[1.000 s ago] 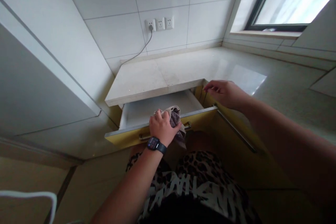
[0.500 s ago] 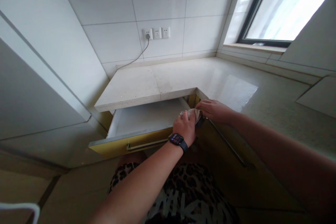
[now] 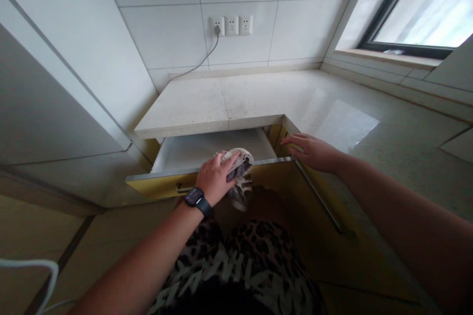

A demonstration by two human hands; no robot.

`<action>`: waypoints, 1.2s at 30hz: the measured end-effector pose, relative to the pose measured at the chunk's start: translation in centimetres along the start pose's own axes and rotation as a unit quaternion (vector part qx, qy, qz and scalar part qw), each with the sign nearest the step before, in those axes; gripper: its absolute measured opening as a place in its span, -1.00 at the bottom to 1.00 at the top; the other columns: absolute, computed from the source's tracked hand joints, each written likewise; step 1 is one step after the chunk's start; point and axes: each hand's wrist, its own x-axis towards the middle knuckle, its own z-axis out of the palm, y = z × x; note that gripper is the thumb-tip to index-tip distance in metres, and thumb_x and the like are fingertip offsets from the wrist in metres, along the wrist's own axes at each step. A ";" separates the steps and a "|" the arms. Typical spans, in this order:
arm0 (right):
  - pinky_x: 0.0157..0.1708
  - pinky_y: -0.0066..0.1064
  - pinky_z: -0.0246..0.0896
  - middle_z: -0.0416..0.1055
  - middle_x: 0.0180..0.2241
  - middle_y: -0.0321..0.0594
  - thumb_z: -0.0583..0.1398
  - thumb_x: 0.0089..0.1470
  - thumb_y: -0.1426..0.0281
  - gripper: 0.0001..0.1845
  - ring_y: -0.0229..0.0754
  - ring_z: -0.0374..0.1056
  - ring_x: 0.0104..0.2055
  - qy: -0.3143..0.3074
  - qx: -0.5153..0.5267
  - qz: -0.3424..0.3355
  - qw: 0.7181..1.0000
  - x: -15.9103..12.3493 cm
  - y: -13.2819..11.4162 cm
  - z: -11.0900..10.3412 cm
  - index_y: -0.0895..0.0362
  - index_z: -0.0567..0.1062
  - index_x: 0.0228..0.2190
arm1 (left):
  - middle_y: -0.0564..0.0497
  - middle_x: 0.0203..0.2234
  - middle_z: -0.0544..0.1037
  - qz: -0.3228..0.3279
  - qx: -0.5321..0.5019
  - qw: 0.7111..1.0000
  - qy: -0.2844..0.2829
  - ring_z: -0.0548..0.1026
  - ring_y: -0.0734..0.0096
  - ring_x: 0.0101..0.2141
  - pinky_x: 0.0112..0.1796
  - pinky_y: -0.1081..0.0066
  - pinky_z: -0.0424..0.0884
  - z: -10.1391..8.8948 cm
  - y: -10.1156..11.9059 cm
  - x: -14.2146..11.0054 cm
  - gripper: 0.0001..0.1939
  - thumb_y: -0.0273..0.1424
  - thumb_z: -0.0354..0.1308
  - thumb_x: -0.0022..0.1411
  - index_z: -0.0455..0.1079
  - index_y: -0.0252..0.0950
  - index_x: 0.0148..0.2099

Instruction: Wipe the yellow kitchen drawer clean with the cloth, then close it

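Observation:
My left hand (image 3: pixel 215 177), with a dark watch on its wrist, grips a crumpled grey cloth (image 3: pixel 239 164) and presses it on the top edge of the front of an open yellow drawer (image 3: pixel 162 183). The drawer's white inside shows nothing in it. My right hand (image 3: pixel 313 150) lies flat with fingers stretched out at the drawer's right corner, against the neighbouring yellow cabinet front and the counter's edge.
A pale stone counter (image 3: pixel 258 98) runs along a tiled wall into a corner. A triple wall socket (image 3: pixel 231 25) has one plug and cable. A window (image 3: pixel 421 10) is at the upper right. A tall grey cabinet (image 3: pixel 44 98) stands at left. A long bar handle (image 3: pixel 318 195) runs down the right cabinet.
My left hand slid the cloth back leftward along the drawer's front edge, away from my right hand. My right hand stayed near the drawer's right corner.

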 end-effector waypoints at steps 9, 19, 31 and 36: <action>0.08 -0.08 0.25 0.50 -0.03 -0.10 0.11 0.24 0.32 -0.70 0.03 0.39 0.04 -0.030 -0.022 -0.016 0.999 0.9 -0.3 0.5 0.03 0.53 -0.05 | -0.07 0.27 0.32 -0.094 0.050 0.994 0.039 0.28 0.06 0.24 0.21 0.11 0.25 -4.3 -15.9 -8.1 -0.25 -0.36 0.16 0.16 0.12 -0.10 0.40; 0.02 -0.09 0.28 0.47 -0.10 -0.09 0.13 0.21 0.33 -0.77 0.02 0.38 -0.02 -0.054 0.040 0.001 0.998 4.7 -1.8 1.9 0.03 0.55 -0.15 | -0.16 0.21 0.33 -0.130 0.070 0.986 0.075 0.27 -0.05 0.21 0.23 -0.02 0.16 -2.8 -11.1 -6.2 -0.36 -0.16 0.12 0.26 0.22 -0.12 0.36; -0.36 -0.27 0.31 0.46 -0.30 -0.16 0.13 0.21 0.22 -0.76 -0.12 0.39 -0.33 0.062 0.195 0.114 0.972 6.4 -1.4 1.8 0.04 0.54 -0.28 | -0.16 0.21 0.33 -0.109 -0.010 0.994 0.002 0.33 -0.08 0.05 0.05 -0.03 0.31 0.4 2.2 1.4 -0.20 0.02 0.24 0.16 0.20 -0.02 0.39; -0.46 -0.31 0.22 0.46 -0.42 -0.18 0.13 0.17 0.22 -0.75 -0.13 0.35 -0.44 0.152 0.172 0.187 0.955 6.5 -0.9 1.3 0.07 0.55 -0.34 | -0.14 0.26 0.28 -0.042 -0.032 0.999 -0.009 0.33 -0.03 0.04 -0.01 0.02 0.35 1.7 7.7 4.2 -0.24 -0.10 0.23 0.22 0.11 0.01 0.41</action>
